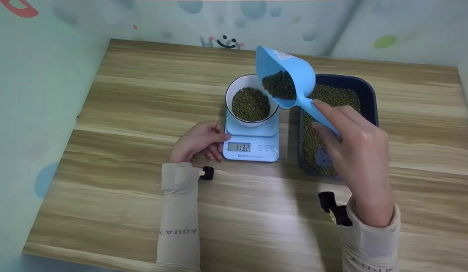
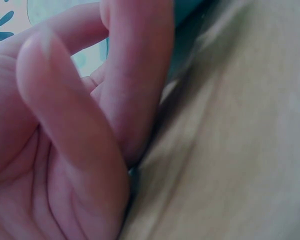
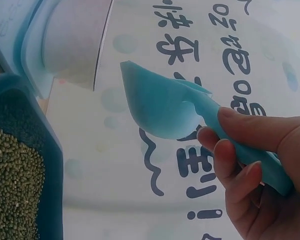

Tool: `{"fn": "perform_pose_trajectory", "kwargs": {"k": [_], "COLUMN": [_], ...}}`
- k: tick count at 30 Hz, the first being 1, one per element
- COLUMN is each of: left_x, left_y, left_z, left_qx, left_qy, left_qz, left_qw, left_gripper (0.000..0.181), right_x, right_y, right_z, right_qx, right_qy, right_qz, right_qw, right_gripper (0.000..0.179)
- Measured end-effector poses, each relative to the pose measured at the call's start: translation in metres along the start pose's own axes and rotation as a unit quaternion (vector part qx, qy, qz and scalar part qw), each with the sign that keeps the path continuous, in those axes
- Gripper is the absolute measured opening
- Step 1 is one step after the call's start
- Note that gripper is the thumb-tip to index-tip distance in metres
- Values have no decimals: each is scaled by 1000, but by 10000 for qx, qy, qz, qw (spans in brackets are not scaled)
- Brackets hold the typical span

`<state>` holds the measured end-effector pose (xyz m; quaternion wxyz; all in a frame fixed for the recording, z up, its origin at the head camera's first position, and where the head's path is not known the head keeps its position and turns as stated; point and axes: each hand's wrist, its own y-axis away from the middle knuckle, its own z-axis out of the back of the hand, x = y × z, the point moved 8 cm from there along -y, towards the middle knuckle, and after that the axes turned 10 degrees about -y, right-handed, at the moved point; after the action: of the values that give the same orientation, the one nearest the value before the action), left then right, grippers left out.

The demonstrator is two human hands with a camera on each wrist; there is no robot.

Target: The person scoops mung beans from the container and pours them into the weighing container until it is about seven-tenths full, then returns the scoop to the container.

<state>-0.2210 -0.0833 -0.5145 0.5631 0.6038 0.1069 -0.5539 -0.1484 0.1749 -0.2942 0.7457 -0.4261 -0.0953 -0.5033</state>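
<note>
My right hand (image 1: 360, 145) grips the handle of a light blue scoop (image 3: 160, 105), partly filled with dark green mung beans (image 1: 280, 85). The scoop is tilted, its mouth facing left and its lower lip overlapping the right rim of a white, dark-rimmed bowl (image 1: 238, 87) in the head view. Mung beans (image 1: 250, 104) also lie in the bowl, which stands on a light blue kitchen scale (image 1: 250, 154) with digits on its display. At the scale's left edge, my left hand (image 1: 200, 141) rests on the table, thumb tip touching the edge, other fingers loosely bent.
Right of the scale stands a dark blue tub (image 1: 369, 100) of mung beans, partly under my right hand and the scoop. A printed wall (image 1: 226, 22) borders the wooden table (image 1: 143, 98) at the back. Dark clips (image 1: 334, 211) sit at both wrists.
</note>
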Motion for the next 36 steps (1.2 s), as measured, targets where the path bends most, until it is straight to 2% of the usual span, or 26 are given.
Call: {"fn": "perform_pose_trajectory", "kwargs": {"k": [10, 19, 23, 36], "left_x": [1, 0, -1, -1], "left_y": [1, 0, 1, 1], "left_z": [0, 1, 1, 0], "left_qx": [-14, -31, -48, -4], "left_qy": [73, 44, 41, 0], "left_qz": [45, 25, 66, 49], "left_qw": [10000, 10000, 10000, 10000], "left_gripper": [33, 32, 31, 32], "right_x": [-4, 3, 6, 9], "right_y": [1, 0, 0, -1], "right_z": [-1, 2, 1, 1], "right_qx": [47, -47, 16, 10], "right_qy": [149, 97, 227, 144], "right_qz": [28, -16, 112, 111], "right_qw": [9999, 9999, 9997, 9998], "right_gripper": [37, 38, 39, 39]}}
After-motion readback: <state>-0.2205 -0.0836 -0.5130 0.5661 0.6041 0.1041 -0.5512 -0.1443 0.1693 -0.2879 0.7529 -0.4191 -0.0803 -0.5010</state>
